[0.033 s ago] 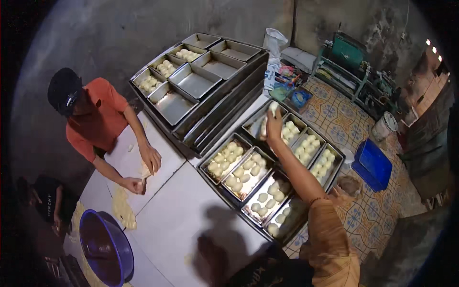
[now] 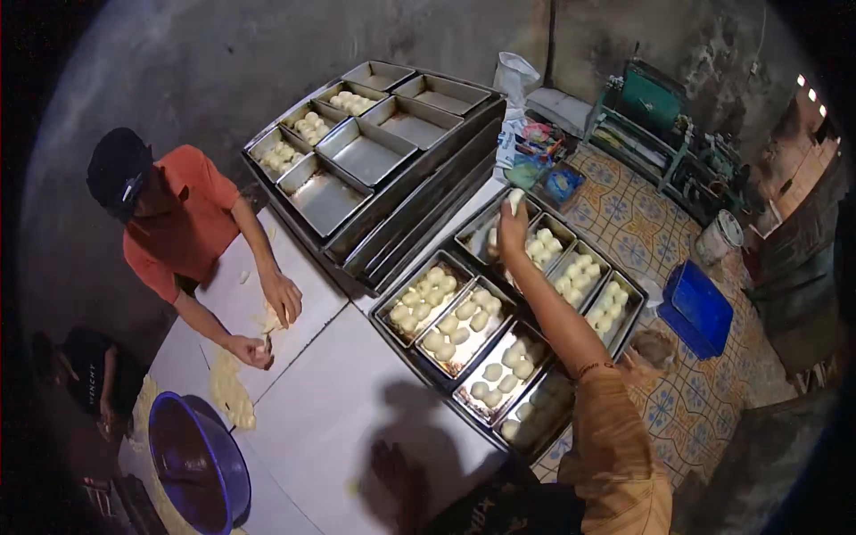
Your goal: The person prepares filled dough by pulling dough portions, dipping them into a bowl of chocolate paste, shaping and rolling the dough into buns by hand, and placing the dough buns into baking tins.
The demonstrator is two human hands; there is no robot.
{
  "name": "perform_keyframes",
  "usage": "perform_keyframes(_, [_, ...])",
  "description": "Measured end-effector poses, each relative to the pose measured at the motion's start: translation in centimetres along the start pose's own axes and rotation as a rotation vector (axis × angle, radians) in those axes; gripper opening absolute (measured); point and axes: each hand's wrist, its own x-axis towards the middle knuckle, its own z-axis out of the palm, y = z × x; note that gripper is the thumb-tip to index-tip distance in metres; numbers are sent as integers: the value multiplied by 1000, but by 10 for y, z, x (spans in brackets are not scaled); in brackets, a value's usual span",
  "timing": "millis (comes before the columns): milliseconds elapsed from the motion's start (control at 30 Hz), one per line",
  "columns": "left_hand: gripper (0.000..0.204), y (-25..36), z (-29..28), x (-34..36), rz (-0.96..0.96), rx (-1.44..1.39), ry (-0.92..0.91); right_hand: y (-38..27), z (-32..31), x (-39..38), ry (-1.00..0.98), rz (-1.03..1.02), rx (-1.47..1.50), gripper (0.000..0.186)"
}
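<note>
The right hand (image 2: 512, 234) reaches out with a pale dough ball (image 2: 515, 200) above a metal pan (image 2: 475, 235), one of a group of pans holding more dough balls (image 2: 434, 285). The left hand (image 2: 397, 474) is low over the white table (image 2: 330, 406) (too dark to make out its fingers). Across from it, a person (image 2: 198, 209) in an orange shirt works at some dough, near a purple-blue bowl (image 2: 235, 477). More pans (image 2: 358, 153) stand stacked behind; a blue tub (image 2: 700, 308) sits on the patterned floor (image 2: 662, 410), with a green machine (image 2: 648, 98) beyond.
</note>
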Motion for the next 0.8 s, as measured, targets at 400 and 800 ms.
perform_keyframes(400, [77,12,-4,11,-313,148,-123,-40,-6,-42,-488,-534,-501,47])
perform_keyframes(800, [83,8,15,0,-333,153,-91,-27,-1,7,-788,-607,-841,40])
